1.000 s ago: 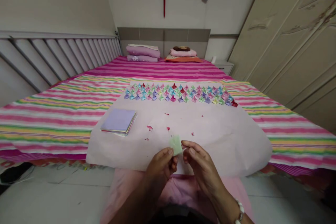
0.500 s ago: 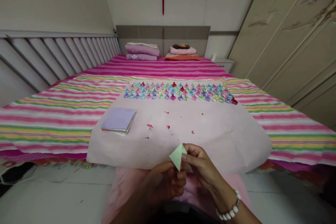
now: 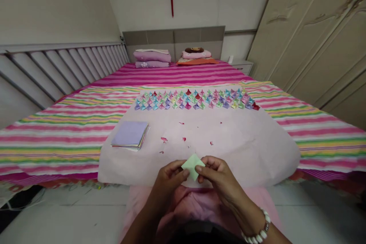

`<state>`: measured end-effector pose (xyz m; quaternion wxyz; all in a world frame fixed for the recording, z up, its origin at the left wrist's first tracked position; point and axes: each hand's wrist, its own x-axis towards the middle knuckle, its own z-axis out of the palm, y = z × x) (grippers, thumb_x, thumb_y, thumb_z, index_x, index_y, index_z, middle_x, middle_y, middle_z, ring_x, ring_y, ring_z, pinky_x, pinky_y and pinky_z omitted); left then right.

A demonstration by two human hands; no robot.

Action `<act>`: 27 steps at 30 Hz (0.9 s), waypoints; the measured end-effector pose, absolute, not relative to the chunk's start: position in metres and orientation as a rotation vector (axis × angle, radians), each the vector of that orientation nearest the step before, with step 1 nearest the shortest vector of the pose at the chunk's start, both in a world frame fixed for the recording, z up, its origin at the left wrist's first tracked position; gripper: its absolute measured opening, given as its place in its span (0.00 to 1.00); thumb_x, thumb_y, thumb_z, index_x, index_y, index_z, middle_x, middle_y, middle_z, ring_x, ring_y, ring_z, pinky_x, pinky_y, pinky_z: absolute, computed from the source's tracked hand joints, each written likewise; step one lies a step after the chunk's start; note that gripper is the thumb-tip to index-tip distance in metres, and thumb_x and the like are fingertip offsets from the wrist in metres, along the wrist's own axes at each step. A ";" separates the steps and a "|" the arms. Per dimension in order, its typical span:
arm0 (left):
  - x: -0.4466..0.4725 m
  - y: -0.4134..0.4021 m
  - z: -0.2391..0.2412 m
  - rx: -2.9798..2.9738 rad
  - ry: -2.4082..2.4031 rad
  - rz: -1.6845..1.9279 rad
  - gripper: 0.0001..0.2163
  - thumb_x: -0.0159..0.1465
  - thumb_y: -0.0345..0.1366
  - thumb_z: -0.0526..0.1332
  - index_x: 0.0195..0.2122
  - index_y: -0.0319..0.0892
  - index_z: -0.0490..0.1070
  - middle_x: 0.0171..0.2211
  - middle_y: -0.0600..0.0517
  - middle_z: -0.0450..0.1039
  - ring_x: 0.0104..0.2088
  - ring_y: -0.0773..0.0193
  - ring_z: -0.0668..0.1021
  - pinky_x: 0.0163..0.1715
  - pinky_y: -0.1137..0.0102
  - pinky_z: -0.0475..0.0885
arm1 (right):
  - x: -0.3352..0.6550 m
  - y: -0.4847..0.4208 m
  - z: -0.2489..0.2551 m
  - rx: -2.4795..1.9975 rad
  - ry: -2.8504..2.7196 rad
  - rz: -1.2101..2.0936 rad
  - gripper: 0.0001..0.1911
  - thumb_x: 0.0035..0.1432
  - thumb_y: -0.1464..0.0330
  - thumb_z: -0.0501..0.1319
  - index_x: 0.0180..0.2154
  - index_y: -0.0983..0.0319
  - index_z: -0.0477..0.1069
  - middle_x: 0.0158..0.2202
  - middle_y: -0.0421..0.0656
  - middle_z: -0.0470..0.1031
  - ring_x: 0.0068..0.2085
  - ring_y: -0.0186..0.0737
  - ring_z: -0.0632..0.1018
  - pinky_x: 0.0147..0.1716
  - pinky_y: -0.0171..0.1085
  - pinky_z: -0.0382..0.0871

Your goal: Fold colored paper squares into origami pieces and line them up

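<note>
A small light-green piece of folded origami paper [image 3: 193,163] is held up in front of me, its outline a diamond. My left hand [image 3: 169,177] pinches its left corner between thumb and fingers. At the right corner my right hand [image 3: 215,173] grips it, the thumb lying on the front face. A beaded bracelet [image 3: 259,232] circles my right wrist. Beyond the hands, several rows of small folded paper pieces [image 3: 188,105] in many colours stand on a pale sheet [image 3: 243,133]. To the left lies a stack of square paper [image 3: 130,134], lilac on top.
Red-and-white printed marks or scraps [image 3: 184,139] dot the pale sheet. The sheet lies over a striped bed cover [image 3: 65,122]. Folded bedding [image 3: 153,56] is piled by the headboard [image 3: 200,38]. A slatted rail [image 3: 85,65] runs along the left, a wardrobe [image 3: 320,38] along the right.
The green paper has turned from a pointed, kite-like shape to a flat diamond. My left hand has come up from below to its left corner. The view has shifted slightly.
</note>
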<state>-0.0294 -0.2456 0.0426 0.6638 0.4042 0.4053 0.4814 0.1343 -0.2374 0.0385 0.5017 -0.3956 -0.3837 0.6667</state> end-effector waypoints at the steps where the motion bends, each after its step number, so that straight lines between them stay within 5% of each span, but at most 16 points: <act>1: -0.028 -0.246 0.042 0.936 0.916 1.084 0.11 0.53 0.38 0.69 0.35 0.38 0.79 0.27 0.51 0.74 0.31 0.64 0.72 0.35 0.70 0.65 | 0.133 -0.239 0.039 -0.964 -0.927 1.609 0.14 0.45 0.61 0.72 0.24 0.64 0.74 0.17 0.39 0.75 0.20 0.31 0.71 0.26 0.32 0.62; 12: -0.019 -0.249 0.031 0.926 1.036 1.130 0.07 0.54 0.38 0.68 0.29 0.38 0.77 0.20 0.56 0.67 0.24 0.70 0.68 0.26 0.75 0.63 | 0.130 -0.243 0.043 -0.958 -0.909 1.638 0.14 0.42 0.63 0.74 0.27 0.65 0.75 0.18 0.40 0.76 0.20 0.31 0.74 0.24 0.29 0.64; 27: -0.015 -0.253 0.040 0.955 1.063 1.114 0.11 0.55 0.42 0.66 0.31 0.39 0.78 0.20 0.54 0.72 0.24 0.67 0.73 0.27 0.73 0.70 | 0.131 -0.242 0.039 -1.020 -0.891 1.574 0.13 0.41 0.64 0.74 0.25 0.64 0.73 0.16 0.37 0.72 0.17 0.29 0.71 0.19 0.28 0.61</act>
